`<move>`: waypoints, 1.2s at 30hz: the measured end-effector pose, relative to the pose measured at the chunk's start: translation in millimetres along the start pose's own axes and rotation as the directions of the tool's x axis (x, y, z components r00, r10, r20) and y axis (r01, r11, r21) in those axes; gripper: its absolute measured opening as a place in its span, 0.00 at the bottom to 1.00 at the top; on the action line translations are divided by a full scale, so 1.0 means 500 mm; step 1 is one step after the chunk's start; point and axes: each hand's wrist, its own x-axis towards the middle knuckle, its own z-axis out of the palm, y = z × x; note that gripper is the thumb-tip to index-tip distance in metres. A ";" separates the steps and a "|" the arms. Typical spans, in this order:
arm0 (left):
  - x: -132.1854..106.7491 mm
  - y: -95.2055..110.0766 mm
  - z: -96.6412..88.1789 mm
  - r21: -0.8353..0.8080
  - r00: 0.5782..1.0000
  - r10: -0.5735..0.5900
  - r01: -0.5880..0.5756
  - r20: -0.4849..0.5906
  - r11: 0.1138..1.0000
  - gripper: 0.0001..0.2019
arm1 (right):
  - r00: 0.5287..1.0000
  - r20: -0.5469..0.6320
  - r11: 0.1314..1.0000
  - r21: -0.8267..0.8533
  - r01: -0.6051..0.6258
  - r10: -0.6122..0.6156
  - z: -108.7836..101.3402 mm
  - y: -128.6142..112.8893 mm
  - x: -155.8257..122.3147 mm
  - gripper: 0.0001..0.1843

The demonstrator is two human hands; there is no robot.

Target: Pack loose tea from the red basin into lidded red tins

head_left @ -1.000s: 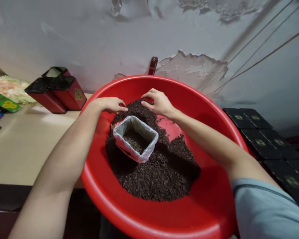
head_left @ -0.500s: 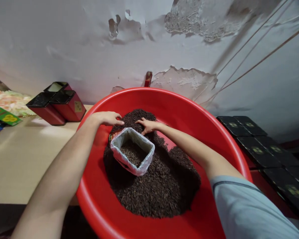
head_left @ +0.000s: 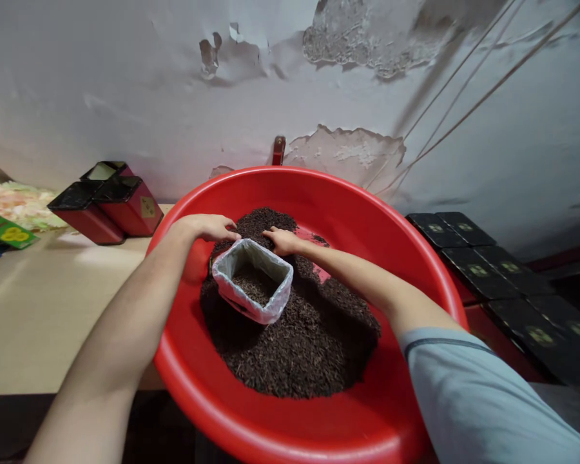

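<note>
A heap of dark loose tea leaves (head_left: 294, 361) lies in a wide red basin (head_left: 357, 200). On the heap, slightly tilted, rests a rectangular container with a whitish plastic liner (head_left: 275, 308); its inside is partly filled with the same leaves. My left hand (head_left: 213, 227) is open at the container's far left corner, its fingers stretched to the right over the leaves. Just behind the container, my right hand (head_left: 283, 241) is open, with its fingertips against the leaves and partly hidden. Neither hand grips the container.
Several red tins with black rims (head_left: 125, 203) stand on the pale tabletop (head_left: 53, 309) at left, near a green packet (head_left: 9, 231). Black-lidded tins (head_left: 478, 267) stand in rows at right. Behind the basin is a peeling wall (head_left: 140, 77) with slanting cords (head_left: 464, 116).
My right hand has lowered toward the leaves and its fingers are less spread. My left hand stays by the container's corner. The view has shifted slightly.
</note>
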 end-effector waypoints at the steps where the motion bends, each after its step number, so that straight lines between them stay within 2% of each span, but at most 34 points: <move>1: -0.001 0.002 0.000 -0.003 1.000 0.004 -0.004 -0.001 1.000 0.36 | 1.000 -0.017 1.000 -0.010 -0.010 0.010 0.003 -0.003 -0.002 0.43; 7: -0.003 0.005 0.001 -0.049 0.999 0.034 -0.034 -0.002 0.998 0.37 | 0.994 -0.097 0.998 -0.038 -0.053 0.049 0.016 -0.015 -0.006 0.36; 12: -0.007 -0.007 -0.002 -0.092 1.000 0.028 -0.027 0.000 0.995 0.37 | 0.983 -0.179 0.999 -0.015 -0.037 0.034 0.004 -0.019 -0.016 0.32; 19: -0.018 -0.012 -0.007 -0.143 0.999 0.023 -0.029 -0.045 0.989 0.37 | 0.951 -0.291 0.993 0.083 -0.087 0.107 -0.069 -0.002 -0.044 0.29; 21: -0.023 -0.008 -0.009 -0.146 0.999 0.011 -0.018 -0.047 0.989 0.37 | 0.933 -0.337 0.981 0.183 -0.070 0.129 -0.098 0.000 -0.056 0.28; 23: -0.030 -0.004 -0.013 -0.136 0.998 0.005 -0.015 -0.070 0.991 0.35 | 0.899 -0.412 0.935 0.354 0.010 0.146 -0.129 -0.008 -0.074 0.26; 26: -0.041 -0.001 -0.021 -0.138 0.987 0.007 -0.029 -0.158 0.990 0.33 | 0.827 -0.542 0.800 0.559 0.219 0.152 -0.175 -0.046 -0.111 0.24; 30: -0.063 0.004 -0.034 -0.170 0.953 0.043 -0.098 -0.301 0.981 0.30 | 0.767 -0.630 0.648 0.635 0.421 0.120 -0.222 -0.137 -0.185 0.24; 33: -0.105 0.017 -0.044 -0.203 0.963 0.074 -0.130 -0.260 0.971 0.26 | 0.763 -0.646 0.617 0.617 0.488 0.043 -0.236 -0.203 -0.238 0.24; 36: -0.164 0.036 -0.052 -0.180 0.972 0.092 -0.132 -0.218 0.975 0.23 | 0.795 -0.606 0.624 0.605 0.495 -0.043 -0.231 -0.238 -0.267 0.23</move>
